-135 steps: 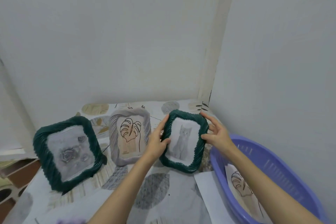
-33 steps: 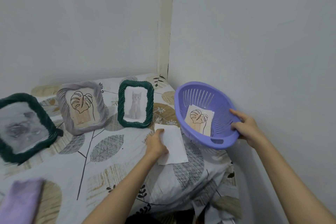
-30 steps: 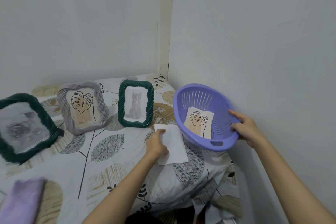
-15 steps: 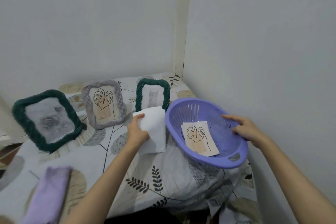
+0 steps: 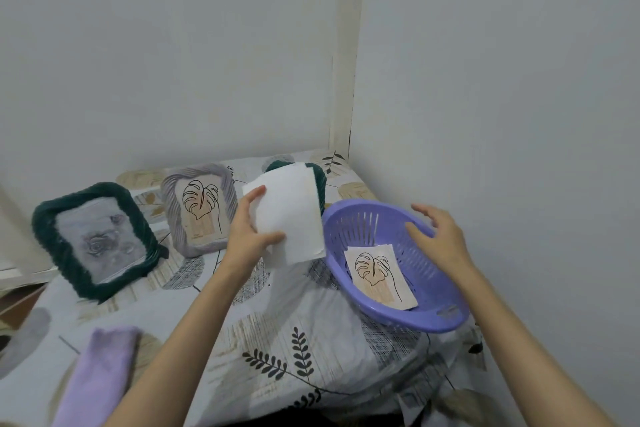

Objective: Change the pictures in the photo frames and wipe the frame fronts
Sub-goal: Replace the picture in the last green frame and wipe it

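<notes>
Both bare forearms reach forward from the bottom edge. The left hand (image 5: 250,239) is raised above the surface and pinches a white sheet of paper (image 5: 289,215): the thumb lies on the side facing the camera and the fingers are behind it, with the index finger along its left edge. The right hand (image 5: 441,236) hovers with relaxed, slightly spread fingers and holds nothing; the thumb points to the left.
</notes>
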Motion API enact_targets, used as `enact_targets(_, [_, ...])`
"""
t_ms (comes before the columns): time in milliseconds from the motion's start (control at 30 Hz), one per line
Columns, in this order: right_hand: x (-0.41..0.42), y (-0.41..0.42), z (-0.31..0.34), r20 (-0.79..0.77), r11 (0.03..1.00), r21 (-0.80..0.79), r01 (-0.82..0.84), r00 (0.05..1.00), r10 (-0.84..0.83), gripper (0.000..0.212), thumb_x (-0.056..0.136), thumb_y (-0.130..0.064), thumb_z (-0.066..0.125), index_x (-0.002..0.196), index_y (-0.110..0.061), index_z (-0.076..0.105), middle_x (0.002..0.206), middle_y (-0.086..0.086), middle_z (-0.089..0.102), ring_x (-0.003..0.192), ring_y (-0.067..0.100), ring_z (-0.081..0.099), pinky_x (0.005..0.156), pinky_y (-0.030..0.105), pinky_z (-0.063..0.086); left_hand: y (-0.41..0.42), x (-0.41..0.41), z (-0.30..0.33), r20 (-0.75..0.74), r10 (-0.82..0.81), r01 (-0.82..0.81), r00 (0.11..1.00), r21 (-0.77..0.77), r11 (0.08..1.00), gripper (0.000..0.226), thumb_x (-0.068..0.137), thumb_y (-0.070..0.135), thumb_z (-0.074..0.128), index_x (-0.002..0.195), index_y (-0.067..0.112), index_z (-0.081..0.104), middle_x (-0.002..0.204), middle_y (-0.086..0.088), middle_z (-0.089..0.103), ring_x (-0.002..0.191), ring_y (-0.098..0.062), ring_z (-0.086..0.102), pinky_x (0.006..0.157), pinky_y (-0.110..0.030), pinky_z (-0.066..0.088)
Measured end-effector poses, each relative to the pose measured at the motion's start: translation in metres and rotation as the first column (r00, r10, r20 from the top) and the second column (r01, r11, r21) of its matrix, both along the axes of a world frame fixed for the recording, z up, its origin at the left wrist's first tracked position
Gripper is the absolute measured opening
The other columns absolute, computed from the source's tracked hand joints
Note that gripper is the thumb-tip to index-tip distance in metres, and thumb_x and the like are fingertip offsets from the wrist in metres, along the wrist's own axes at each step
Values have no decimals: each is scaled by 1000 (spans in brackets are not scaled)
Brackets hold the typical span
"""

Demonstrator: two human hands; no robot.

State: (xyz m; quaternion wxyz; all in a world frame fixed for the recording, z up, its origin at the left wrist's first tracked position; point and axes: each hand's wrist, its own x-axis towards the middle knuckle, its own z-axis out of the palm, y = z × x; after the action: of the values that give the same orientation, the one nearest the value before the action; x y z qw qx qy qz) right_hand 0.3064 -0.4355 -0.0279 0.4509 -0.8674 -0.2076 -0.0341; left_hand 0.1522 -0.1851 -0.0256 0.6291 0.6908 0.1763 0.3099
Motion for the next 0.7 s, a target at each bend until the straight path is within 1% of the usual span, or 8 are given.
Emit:
enact_targets(100, [-45,47,20,-155,936,300,-185,959,239,41,88,-24,58,128,-15,50,111,0,59,99,14,57,87,26,44,-4,-2,2,-33,-160,159,987,-29,987,85,57,-8,71,123,37,41,129,-4,46,108,-24,53,85,-34,51])
enact_targets(233, [-78,96,16,-322,872,411,-266,852,412,30,86,-8,58,115,-15,50,107,9,66,89,18,63,76,31,54,-9,-13,-9,-48,-237,235,970,-46,971,102,63,-6,74,136,42,20,128,11,47,112,-10,54,89,-34,50])
enact_targets(300, [-86,112,4,-316,903,341,-261,873,372,33,82,2,53,111,-13,49,110,14,65,92,26,63,81,43,52,-12,-20,-16,-42,-222,216,974,-113,970,77,78,-2,66,131,35,24,122,13,53,104,-2,58,82,-27,52])
enact_targets(367, [-95,122,-7,-328,913,295,-281,868,373,47,81,4,50,124,-11,42,121,13,58,103,26,57,86,39,49,-16,-25,-20,-112,-190,167,976,-182,969,46,87,5,57,122,27,36,126,-1,56,106,-13,59,88,-37,52])
enact_targets(467, [-108,122,-16,-133,929,218,-298,934,331,66,82,1,51,140,-14,23,126,-3,37,116,10,37,95,23,32,-17,-24,-21,-171,-12,-6,985,-103,995,37,84,1,58,114,16,44,119,-8,58,101,-21,57,85,-35,51])
enact_targets(567, [-113,117,-15,133,933,216,-287,955,264,55,89,-9,51,138,-20,31,124,-4,41,115,9,39,96,21,32,-19,-19,-13,-51,123,-129,991,-115,985,30,83,-3,58,107,11,47,105,-7,59,94,-21,57,72,-25,50])
enact_targets(633, [-114,115,-9,98,906,276,-322,947,306,44,93,-19,49,135,-25,36,113,-6,54,101,9,50,83,13,38,-24,-16,-7,-34,95,-100,995,-172,980,12,89,12,56,101,12,52,95,-3,62,84,-17,59,60,-20,49])
enact_targets(700, [-112,115,-1,-9,876,347,-336,933,361,44,94,-28,47,136,-27,36,103,-5,61,92,8,58,73,9,41,-31,-13,-2,-21,-27,19,999,-309,951,32,95,38,43,100,11,60,88,-1,67,73,-13,62,53,-22,50])
